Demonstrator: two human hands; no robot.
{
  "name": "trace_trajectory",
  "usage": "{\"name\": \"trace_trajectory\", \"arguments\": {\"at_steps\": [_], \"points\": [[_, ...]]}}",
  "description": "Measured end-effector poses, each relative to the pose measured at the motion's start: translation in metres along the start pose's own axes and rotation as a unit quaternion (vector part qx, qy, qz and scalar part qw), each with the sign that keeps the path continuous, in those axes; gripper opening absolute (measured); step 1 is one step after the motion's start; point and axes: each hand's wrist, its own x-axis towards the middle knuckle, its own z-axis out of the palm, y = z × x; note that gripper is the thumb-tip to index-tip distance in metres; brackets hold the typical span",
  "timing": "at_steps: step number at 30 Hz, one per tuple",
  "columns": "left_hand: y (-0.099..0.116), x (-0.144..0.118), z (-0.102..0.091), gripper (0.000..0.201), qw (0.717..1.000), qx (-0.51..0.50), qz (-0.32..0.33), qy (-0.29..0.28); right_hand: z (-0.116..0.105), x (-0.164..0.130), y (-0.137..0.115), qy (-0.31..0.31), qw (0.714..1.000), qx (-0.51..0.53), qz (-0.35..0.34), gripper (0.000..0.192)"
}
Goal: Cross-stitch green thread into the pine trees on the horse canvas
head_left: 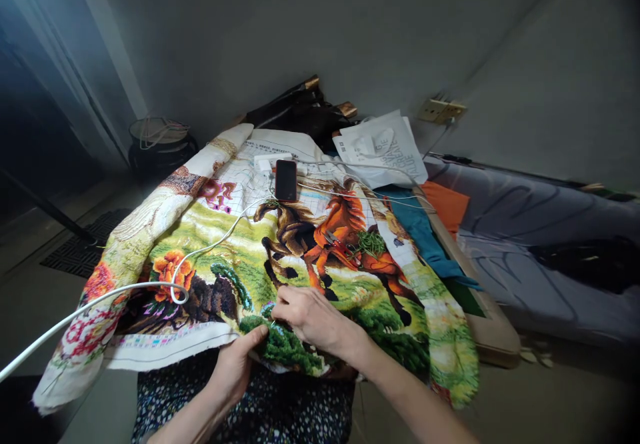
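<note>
The embroidered cloth (pixel 240 257), a large cross-stitch panel showing brown and orange horses, flowers and green foliage, lies spread over a table and hangs down over the person's lap at the near edge. The left hand (pixel 235 364) grips that near edge from below, thumb on top and fingers hidden under the fabric, so the hand is closed on the cloth. The right hand (pixel 307 317) rests on top of the cloth just beside the left thumb, with its fingertips (pixel 276 311) pinched together on the green stitched area; whether they hold a needle is too small to tell. A white cable (pixel 150 287) runs from the lower left across the cloth, loops once near an orange flower and continues toward the far end. A dark phone (pixel 286 179) lies flat on the far part of the cloth, touching a white charger block (pixel 267 162). A bundle of green thread (pixel 370 243) sits on the orange horse, with small scissors (pixel 333 239) just beside it. Teal fabric (pixel 425 234) and orange fabric (pixel 447 205) lie along the right edge of the cloth, over a wooden board (pixel 493 334). Printed white paper (pixel 385 151) lies beyond the cloth, near a wall socket (pixel 443 111). A dark round pot (pixel 160 144) stands at the far left.
</note>
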Motion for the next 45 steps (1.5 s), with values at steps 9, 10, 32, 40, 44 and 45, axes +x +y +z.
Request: {"name": "trace_trajectory", "arguments": {"at_steps": [9, 10, 32, 40, 44, 45], "points": [[-0.001, 0.003, 0.000, 0.030, 1.000, 0.005, 0.006, 0.000, 0.015, 0.011, 0.026, 0.070, 0.981, 0.160, -0.081, 0.020], [-0.001, 0.003, 0.000, 0.030, 1.000, 0.001, 0.011, -0.001, 0.017, 0.011, 0.028, 0.070, 0.979, 0.170, -0.087, 0.020], [0.000, -0.002, -0.006, 0.022, 0.997, -0.027, -0.065, 0.013, 0.039, -0.017, -0.053, 0.208, 0.966, 0.046, -0.149, 0.035], [0.000, 0.003, -0.003, 0.019, 0.997, -0.029, -0.059, -0.037, 0.083, 0.007, -0.107, 0.094, 0.941, 0.263, -0.189, 0.016], [-0.003, 0.006, -0.005, 0.023, 0.999, -0.016, -0.039, -0.024, 0.083, 0.023, -0.114, 0.082, 0.950, 0.284, -0.102, 0.025], [-0.003, 0.006, -0.006, 0.024, 0.999, -0.014, -0.042, -0.027, 0.081, 0.025, -0.116, 0.078, 0.950, 0.291, -0.083, 0.024]]}}
